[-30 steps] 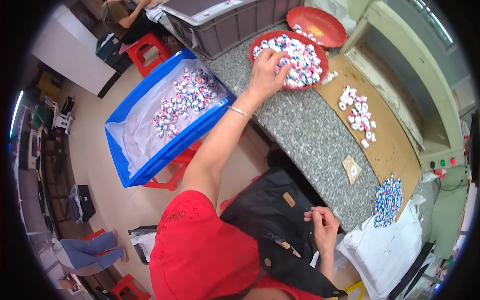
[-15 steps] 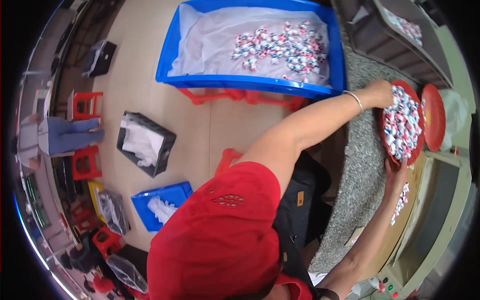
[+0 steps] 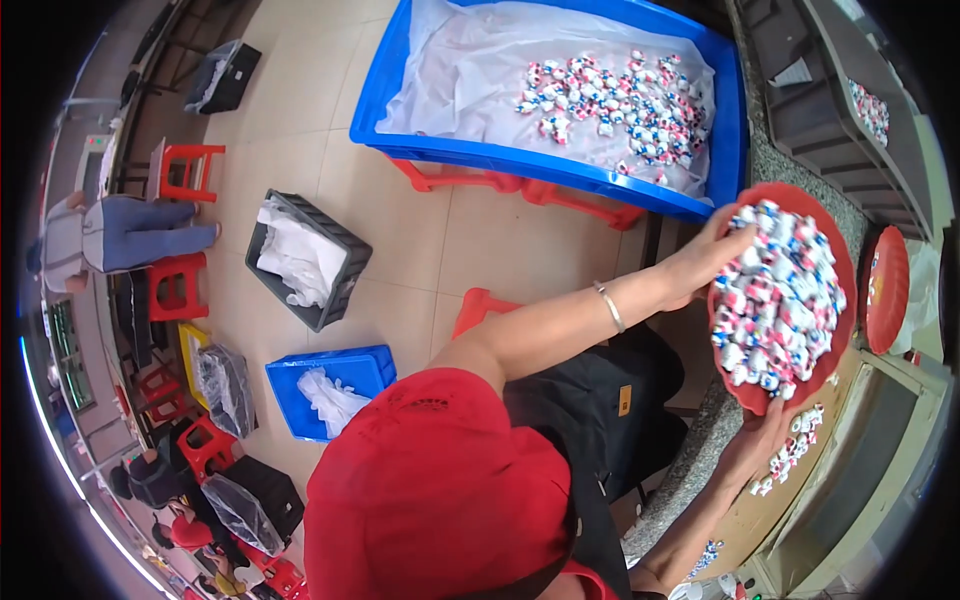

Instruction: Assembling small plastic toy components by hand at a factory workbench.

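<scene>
A scalloped red dish (image 3: 840, 262) piled with small wrapped candies (image 3: 775, 305) in white, pink and blue is in both my hands, lifted above the grey speckled counter's edge. My left hand (image 3: 708, 258), with a bangle on its wrist, grips the far-left rim, its thumb lying over the candies. At the near rim, my right hand (image 3: 756, 440) supports the dish; part of its fingers is hidden beneath. Beyond the left hand stands a large blue crate (image 3: 480, 153) lined with white sheeting, with more such candies inside.
Right of the dish lies another red dish (image 3: 885, 290). Loose candies (image 3: 795, 448) rest on a brown board by a pale machine frame. A grey rack (image 3: 850, 120) stands far right. Red stools, a black crate (image 3: 340, 290), a smaller blue crate (image 3: 385, 368) and people occupy the left.
The filled dish has come off the counter side, leftward and closer to me, with both hands on it. My left arm has drawn back and bent. The whole view has shifted somewhat.
</scene>
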The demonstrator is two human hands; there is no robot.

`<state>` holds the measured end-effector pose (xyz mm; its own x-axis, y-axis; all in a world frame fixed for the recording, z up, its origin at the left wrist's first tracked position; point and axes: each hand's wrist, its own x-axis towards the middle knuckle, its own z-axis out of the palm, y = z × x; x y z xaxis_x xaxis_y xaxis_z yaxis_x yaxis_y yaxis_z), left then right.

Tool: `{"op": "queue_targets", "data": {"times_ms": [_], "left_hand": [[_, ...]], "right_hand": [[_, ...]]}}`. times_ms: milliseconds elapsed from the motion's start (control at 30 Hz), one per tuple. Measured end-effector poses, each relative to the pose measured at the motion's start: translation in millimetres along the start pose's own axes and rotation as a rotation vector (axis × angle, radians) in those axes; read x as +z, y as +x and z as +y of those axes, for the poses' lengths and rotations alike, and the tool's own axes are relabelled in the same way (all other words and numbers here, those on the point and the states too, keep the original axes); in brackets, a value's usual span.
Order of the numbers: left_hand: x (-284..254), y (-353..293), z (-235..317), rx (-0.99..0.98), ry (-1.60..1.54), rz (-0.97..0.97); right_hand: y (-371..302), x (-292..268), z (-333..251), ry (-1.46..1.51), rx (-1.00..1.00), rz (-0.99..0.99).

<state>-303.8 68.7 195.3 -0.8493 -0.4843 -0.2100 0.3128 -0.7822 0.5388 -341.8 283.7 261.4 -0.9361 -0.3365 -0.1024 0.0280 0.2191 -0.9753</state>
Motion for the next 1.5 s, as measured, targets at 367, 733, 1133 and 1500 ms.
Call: {"op": "queue_targets", "data": {"times_ms": [367,733,1133,1500], "left_hand": [[-43,-51,145,0.551,0.406,0.286],[-193,-4,254,0.64,0.703,0.68],[-139,-56,324,0.581,1.746,1.164],[-141,-39,279,1.225,2.368,0.631]], "right_hand": [[-38,-15,-23,0.175,0.195,-0.523],[-53,-35,13,-0.078,0.206,-0.473],[-78,-59,-12,-0.217,0.218,-0.534],[-100,-45,-3,-0.552,-0.017,-0.468]]}}
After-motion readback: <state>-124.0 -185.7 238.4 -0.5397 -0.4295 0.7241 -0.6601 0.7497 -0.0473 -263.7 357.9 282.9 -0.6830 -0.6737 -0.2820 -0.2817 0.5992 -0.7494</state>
